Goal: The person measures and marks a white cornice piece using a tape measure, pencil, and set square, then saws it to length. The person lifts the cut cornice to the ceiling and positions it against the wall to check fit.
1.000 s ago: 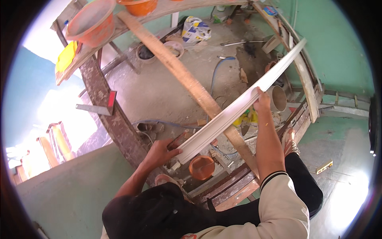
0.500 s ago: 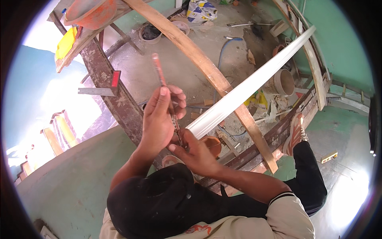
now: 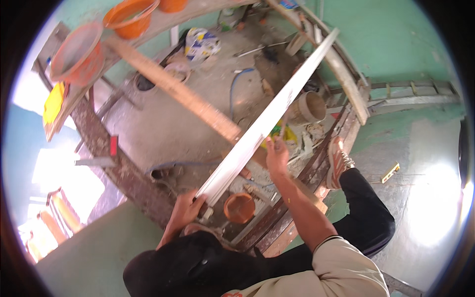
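A long white grooved moulding strip (image 3: 267,119) slants from near my lap up to the far right. It crosses over a wooden plank. My left hand (image 3: 185,212) is closed on its near end, thumb on the edge. Beside the strip's right edge, about midway along, my right hand (image 3: 278,157) is closed. A thin reddish-brown strip (image 3: 284,126) sticks up from its fingers, blurred; its exact kind is unclear. Whether the right hand also touches the moulding cannot be made out.
Dark beams (image 3: 133,185) and the plank (image 3: 183,96) span above a littered floor. An orange bowl (image 3: 239,208) lies below the moulding. Orange basins (image 3: 79,54) stand at the upper left, near a metal square (image 3: 96,162). A bucket (image 3: 309,109) stands right; a yellow spirit level (image 3: 390,172) lies farther right.
My hands have moved apart: the left down to the moulding's near end, the right out along its side with the thin strip. The view has shifted, and more orange basins show.
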Demonstrator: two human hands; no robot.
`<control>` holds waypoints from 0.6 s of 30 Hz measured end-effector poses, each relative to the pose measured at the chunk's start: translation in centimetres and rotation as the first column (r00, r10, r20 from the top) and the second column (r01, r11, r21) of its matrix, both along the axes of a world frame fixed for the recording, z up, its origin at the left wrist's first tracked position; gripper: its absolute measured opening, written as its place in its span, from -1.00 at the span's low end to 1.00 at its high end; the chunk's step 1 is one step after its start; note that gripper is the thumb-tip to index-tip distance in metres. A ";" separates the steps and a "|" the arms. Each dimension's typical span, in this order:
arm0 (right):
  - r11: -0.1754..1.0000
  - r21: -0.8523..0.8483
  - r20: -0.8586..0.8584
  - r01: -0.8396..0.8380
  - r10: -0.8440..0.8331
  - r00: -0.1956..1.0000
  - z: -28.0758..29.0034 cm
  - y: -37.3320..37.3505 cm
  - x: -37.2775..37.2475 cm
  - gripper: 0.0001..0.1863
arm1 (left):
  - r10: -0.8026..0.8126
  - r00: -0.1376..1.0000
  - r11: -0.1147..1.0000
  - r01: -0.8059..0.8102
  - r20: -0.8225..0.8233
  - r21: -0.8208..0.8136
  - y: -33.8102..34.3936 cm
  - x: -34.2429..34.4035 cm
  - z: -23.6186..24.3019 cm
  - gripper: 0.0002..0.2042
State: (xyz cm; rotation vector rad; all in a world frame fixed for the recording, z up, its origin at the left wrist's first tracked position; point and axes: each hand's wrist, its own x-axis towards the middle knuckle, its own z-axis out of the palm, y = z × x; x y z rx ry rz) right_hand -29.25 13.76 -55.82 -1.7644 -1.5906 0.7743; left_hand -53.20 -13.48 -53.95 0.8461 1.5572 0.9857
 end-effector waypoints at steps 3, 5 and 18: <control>0.990 -0.141 -0.126 -0.028 0.010 0.992 -0.1 1.4 -2.5 -0.53 | 0.005 1.000 0.996 -0.004 0.007 -0.095 -0.3 -0.1 0.7 -0.71; 0.974 -0.220 -0.242 -0.045 -0.010 0.970 1.2 1.9 -2.3 -0.56 | 0.032 0.998 0.995 -0.027 0.058 -0.095 0.2 0.8 0.6 -0.70; 0.985 -0.159 -0.248 0.060 -0.098 0.964 2.9 6.7 2.3 -0.68 | -0.065 0.978 0.995 0.078 0.199 -0.057 6.0 4.9 -1.2 -0.67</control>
